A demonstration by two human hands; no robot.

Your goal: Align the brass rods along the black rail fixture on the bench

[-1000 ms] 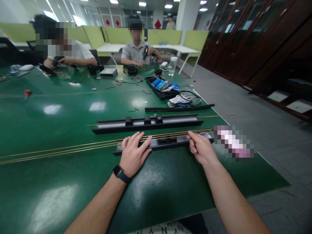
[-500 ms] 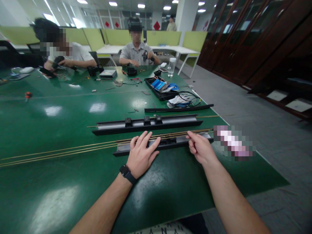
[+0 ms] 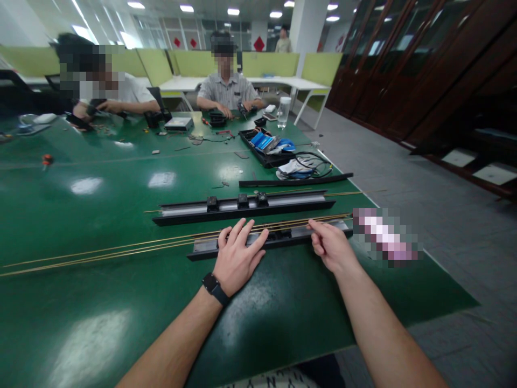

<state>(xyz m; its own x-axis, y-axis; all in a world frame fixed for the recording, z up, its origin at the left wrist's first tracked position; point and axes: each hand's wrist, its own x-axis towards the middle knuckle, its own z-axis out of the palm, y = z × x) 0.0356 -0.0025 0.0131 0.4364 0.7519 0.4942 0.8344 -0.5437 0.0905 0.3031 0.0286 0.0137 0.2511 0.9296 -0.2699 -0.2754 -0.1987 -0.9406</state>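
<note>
The left hand [image 3: 240, 258] is lying over some thin gold rods [image 3: 283, 223], its grip loose with fingers spread apart. The right hand's grip [image 3: 309, 223] is pinching the rods. They are lying above the near black rail [image 3: 205, 247] and sticking out left across the green bench [image 3: 81, 215]. The left hand is hiding part of that rail. Around them — another black rail [image 3: 242, 211] with three blocks [image 3: 243, 200] is sitting just behind; a black strip [image 3: 297, 181], white gloves [image 3: 297, 169] and a full black tray [image 3: 253, 151] are lying farther back.

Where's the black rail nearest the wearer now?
In the head view, the black rail lies centrally on the green table, left hand over its left half, right hand near its right end.
</note>
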